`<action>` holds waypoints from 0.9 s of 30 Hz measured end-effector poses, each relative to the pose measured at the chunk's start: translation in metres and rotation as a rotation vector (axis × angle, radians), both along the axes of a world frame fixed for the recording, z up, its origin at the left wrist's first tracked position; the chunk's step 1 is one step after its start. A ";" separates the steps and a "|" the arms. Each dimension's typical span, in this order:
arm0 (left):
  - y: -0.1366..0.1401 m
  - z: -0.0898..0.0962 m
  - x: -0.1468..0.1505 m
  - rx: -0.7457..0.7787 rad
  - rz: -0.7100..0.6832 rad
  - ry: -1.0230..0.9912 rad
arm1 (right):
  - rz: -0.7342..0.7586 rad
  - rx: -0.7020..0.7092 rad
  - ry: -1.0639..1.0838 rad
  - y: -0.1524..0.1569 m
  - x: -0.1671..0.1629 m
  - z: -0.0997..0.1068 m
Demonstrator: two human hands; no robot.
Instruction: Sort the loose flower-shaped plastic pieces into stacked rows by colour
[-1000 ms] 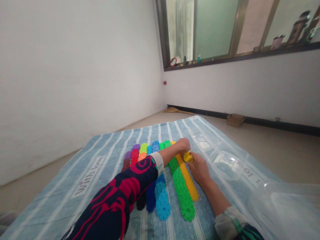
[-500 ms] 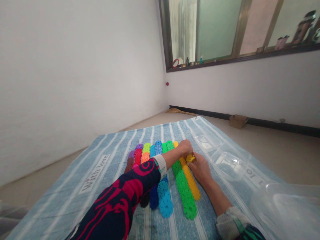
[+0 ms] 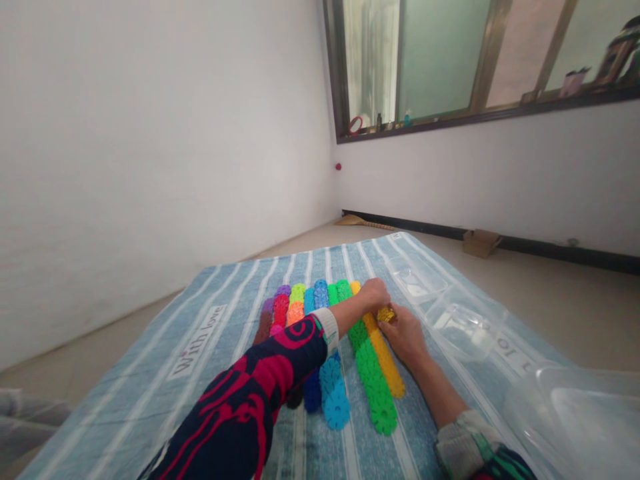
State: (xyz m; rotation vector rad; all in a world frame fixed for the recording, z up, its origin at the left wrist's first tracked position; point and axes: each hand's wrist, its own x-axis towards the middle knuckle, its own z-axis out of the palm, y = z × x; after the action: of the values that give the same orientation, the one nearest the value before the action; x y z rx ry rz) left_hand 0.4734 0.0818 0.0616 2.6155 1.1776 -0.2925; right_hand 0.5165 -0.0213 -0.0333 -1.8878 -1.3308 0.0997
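Rows of notched plastic snowflake discs lie overlapped in colour strips on a striped cloth. My right hand [image 3: 406, 335] is closed on a small stack of dark yellow discs [image 3: 386, 313], held above the right side of the rows. My left hand [image 3: 375, 295] reaches across, its fingers bent together at the far side of that stack; what lies inside them is hidden. Beneath and beside the hands run the yellow row [image 3: 387, 363] and the green row [image 3: 373, 383]. A light blue row [image 3: 335, 400] is farther left. My left sleeve covers part of the other rows.
Clear plastic containers stand along the cloth's right side: a far one [image 3: 417, 280], a middle one [image 3: 467, 327] and a large near one [image 3: 580, 413]. The blue striped cloth [image 3: 220, 400] borders a white wall on the left. A cardboard box [image 3: 481, 243] sits beyond, on the floor.
The whole view has shifted slightly, so things appear a little farther right. Both hands stay together around the dark yellow discs, with hardly any change in their pose.
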 end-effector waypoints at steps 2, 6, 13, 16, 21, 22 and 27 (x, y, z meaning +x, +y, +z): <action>-0.002 0.002 -0.001 0.028 0.000 0.012 | 0.007 0.007 -0.013 0.000 0.001 0.001; -0.009 0.010 -0.005 0.062 0.000 0.016 | 0.027 0.032 -0.041 -0.004 0.003 0.007; -0.025 0.034 -0.030 0.093 0.043 -0.022 | 0.074 0.074 -0.084 -0.013 -0.008 0.029; -0.034 0.047 -0.051 0.107 0.087 -0.040 | 0.133 0.085 -0.094 -0.018 -0.023 0.041; -0.054 0.065 -0.101 0.143 0.181 -0.062 | 0.238 0.104 -0.121 -0.030 -0.062 0.062; -0.059 0.068 -0.113 0.149 0.207 -0.063 | 0.264 0.108 -0.123 -0.033 -0.071 0.066; -0.090 0.082 -0.179 0.126 0.363 -0.081 | 0.412 0.108 -0.121 -0.051 -0.126 0.082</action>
State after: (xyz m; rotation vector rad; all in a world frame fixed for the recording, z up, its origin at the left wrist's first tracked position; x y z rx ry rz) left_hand 0.2942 -0.0083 0.1440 2.4222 1.6526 -0.0411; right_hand 0.3904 -0.0727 0.0491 -1.5277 -1.7588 0.1214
